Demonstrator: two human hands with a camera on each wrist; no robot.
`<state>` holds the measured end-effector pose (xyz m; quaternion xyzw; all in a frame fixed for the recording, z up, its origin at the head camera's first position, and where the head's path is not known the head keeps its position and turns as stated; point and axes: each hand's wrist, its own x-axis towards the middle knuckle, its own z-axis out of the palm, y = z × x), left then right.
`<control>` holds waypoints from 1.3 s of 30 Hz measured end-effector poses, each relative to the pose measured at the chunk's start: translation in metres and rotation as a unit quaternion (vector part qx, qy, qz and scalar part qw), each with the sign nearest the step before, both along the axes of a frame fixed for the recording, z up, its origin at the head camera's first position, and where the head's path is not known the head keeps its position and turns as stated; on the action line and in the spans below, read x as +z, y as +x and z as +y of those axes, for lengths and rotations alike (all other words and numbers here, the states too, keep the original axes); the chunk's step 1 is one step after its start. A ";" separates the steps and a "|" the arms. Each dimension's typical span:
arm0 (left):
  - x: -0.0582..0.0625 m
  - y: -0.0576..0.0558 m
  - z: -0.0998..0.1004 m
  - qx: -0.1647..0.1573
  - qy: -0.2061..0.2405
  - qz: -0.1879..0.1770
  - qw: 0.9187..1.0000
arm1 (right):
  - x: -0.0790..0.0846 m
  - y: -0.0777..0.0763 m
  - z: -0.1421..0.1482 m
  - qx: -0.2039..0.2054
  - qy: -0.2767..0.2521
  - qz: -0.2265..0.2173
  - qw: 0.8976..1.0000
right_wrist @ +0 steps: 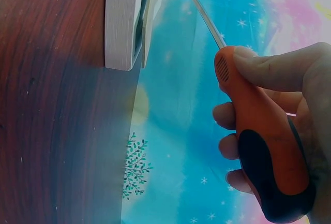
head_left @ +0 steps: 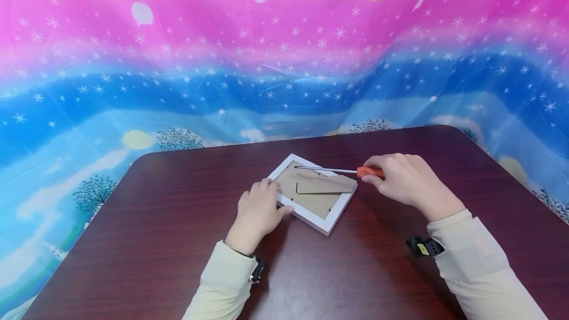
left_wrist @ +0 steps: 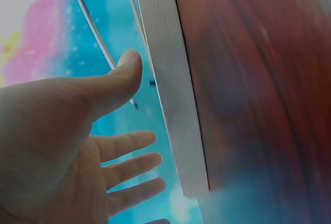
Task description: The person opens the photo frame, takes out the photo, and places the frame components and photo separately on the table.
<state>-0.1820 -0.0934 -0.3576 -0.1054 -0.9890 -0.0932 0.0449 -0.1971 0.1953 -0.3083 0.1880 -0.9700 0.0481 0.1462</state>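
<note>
A picture frame (head_left: 311, 216) lies back up on the dark surface (head_left: 342, 273), midway between the person's two hands. Its brown backing (head_left: 314, 203) shows, with small black tabs (head_left: 330, 210) along the edges; the stand flap (head_left: 331, 185) sits slightly raised toward the right.

The right hand (head_left: 402, 179), out to the right, grips a screwdriver (right_wrist: 253, 100) by its orange and black handle, the shaft reaching left across the backing to its far left part. Whether the tip touches, I can't tell. The left hand (head_left: 260, 206) lies at the frame's left side, fingers extended and thumb apart, apparently steadying it.

I'd say the step in hand is working at the backing's fastenings. The next move seems to call for a firm left hand and a low, careful tip under a tab.
</note>
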 end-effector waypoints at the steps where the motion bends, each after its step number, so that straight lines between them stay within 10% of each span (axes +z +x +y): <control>1: 0.000 -0.001 -0.002 0.002 0.000 -0.011 1.000 | 0.000 0.000 0.000 0.000 0.000 0.000 1.000; 13: -0.002 -0.004 -0.009 0.000 -0.023 -0.051 0.998 | -0.001 0.000 0.000 -0.003 0.002 -0.007 1.000; 39: -0.002 0.010 0.012 0.053 -0.046 0.065 0.995 | 0.002 0.001 0.000 -0.017 0.002 -0.018 1.000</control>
